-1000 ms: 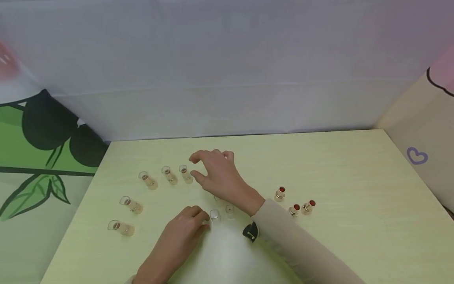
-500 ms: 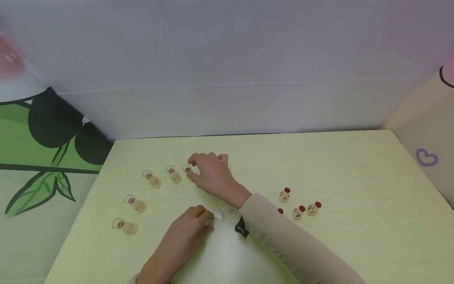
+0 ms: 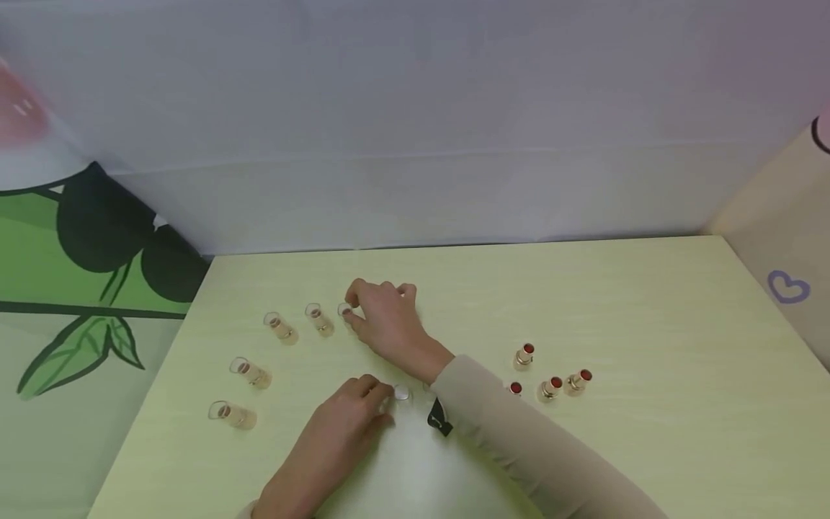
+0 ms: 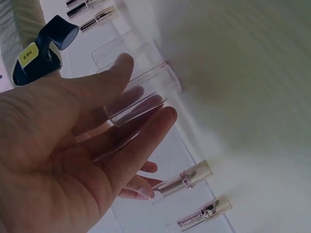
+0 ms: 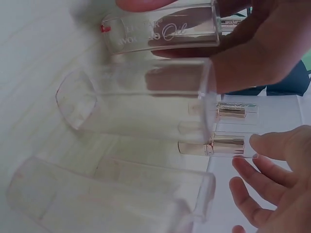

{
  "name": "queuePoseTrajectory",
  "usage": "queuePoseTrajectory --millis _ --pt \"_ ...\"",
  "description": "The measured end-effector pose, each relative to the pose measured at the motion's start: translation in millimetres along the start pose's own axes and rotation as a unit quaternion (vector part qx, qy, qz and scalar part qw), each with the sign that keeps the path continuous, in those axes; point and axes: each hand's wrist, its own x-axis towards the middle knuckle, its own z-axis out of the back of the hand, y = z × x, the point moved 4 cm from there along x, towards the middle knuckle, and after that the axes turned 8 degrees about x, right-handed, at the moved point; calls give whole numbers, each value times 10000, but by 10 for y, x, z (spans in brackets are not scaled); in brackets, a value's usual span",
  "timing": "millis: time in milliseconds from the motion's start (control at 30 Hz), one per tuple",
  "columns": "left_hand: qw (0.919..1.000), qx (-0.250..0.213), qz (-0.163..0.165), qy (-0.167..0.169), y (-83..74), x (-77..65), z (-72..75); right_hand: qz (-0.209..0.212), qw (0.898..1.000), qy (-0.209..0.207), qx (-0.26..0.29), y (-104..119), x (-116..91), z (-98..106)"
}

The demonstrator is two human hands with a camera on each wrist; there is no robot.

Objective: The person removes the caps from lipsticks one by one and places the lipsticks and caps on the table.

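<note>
My left hand is low on the table, its thumb and fingers around a clear lipstick cap with white lettering. In the right wrist view that cap stands between thumb and fingers. Farther back, my right hand pinches a gold lipstick with a clear cap, the right-hand one of the back row. The thumb lies along the cap's top end. Beside it stands another capped lipstick. More clear caps are close to the left hand, partly hidden by the right forearm in the head view.
Capped lipsticks form a curved line down the left side, the nearest one lowest. Several uncapped red lipsticks stand right of the right sleeve. A dark wrist strap hangs under the right wrist. A pale wall backs the table.
My right hand has moved down and slightly left onto the back-row lipstick, its fingers now closed around it. The left hand has stayed at the clear cap. The head view has shifted slightly.
</note>
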Motion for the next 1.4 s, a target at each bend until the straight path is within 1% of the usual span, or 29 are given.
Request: queuePoseTrajectory --millis 200,333,400,500,600,667,833,967,1100,1267,1333,1400 --pt "9999 28 124 -45 -4 13 64 68 10000 -30 34 -19 -25 1" --pt "9997 35 124 -193 9 20 105 105 9999 -62 42 -21 -42 27" --pt "9996 19 174 -238 17 20 125 141 9998 -106 6 -15 -52 53" --pt "9989 -78 416 -196 37 18 154 206 9996 -208 16 -9 -78 114" --pt "9964 -254 801 -142 67 7 192 269 9990 -321 154 -13 -110 176" --pt "9939 -368 1025 -189 88 5 228 302 9982 -404 326 -32 -132 206" --pt "9869 -523 1412 -580 149 3 316 374 9949 -584 734 -83 -212 268" --pt "9807 -645 1624 -872 191 -3 353 411 9918 -686 1002 -107 -313 344" --pt "9770 -773 1695 -1043 210 -3 354 553 9885 -807 1151 -104 -442 450" --pt "9739 -995 1729 -1086 219 8 329 871 9839 -908 1267 -73 -641 565" --pt "9731 -1069 1691 -1142 215 12 321 963 9825 -921 1304 -66 -724 597" --pt "9724 -1136 1568 -1299 202 16 321 1035 9806 -944 1370 -65 -802 629"
